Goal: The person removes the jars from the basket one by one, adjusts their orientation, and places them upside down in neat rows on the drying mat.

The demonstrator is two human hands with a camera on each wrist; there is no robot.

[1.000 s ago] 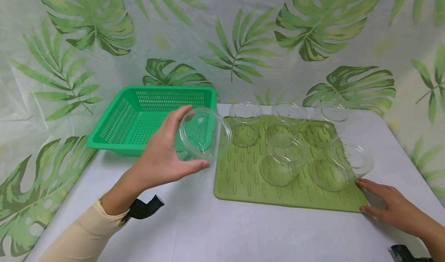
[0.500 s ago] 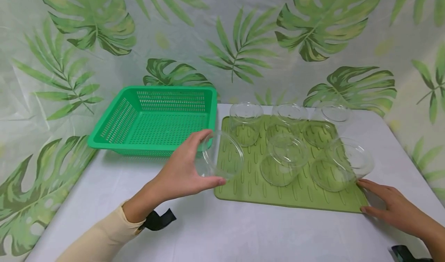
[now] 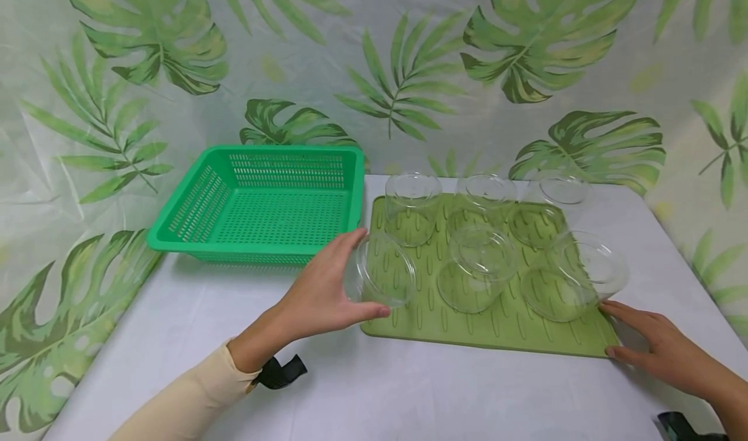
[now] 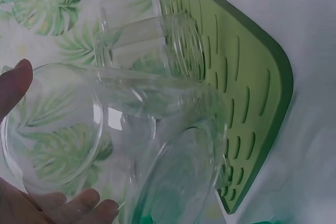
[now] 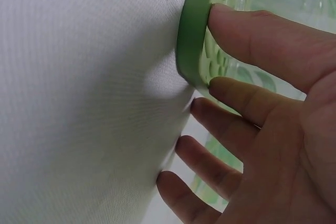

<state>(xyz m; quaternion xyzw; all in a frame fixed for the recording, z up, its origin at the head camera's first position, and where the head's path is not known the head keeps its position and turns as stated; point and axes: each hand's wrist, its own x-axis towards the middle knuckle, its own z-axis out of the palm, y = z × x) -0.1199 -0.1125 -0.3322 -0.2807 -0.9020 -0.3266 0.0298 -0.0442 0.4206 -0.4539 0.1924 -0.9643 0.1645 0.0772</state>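
My left hand grips a clear round container around its side, over the left front part of the green ribbed drying mat. In the left wrist view the container lies between thumb and fingers, sideways in that picture. Whether it touches the mat cannot be told. Several similar clear containers stand on the mat, among them a front middle one and a front right one. My right hand rests at the mat's right front corner; in the right wrist view its thumb and index fingertip touch the corner, the other fingers extended on the cloth.
A green slotted plastic basket stands at the back left, beside the mat. White cloth covers the table. Behind it hangs a leaf-patterned sheet. Three containers make up the back row, one at its left end.
My left hand has carried the container rightward and down, from in front of the basket to over the mat's left front part. The right hand and the containers on the mat stay put.
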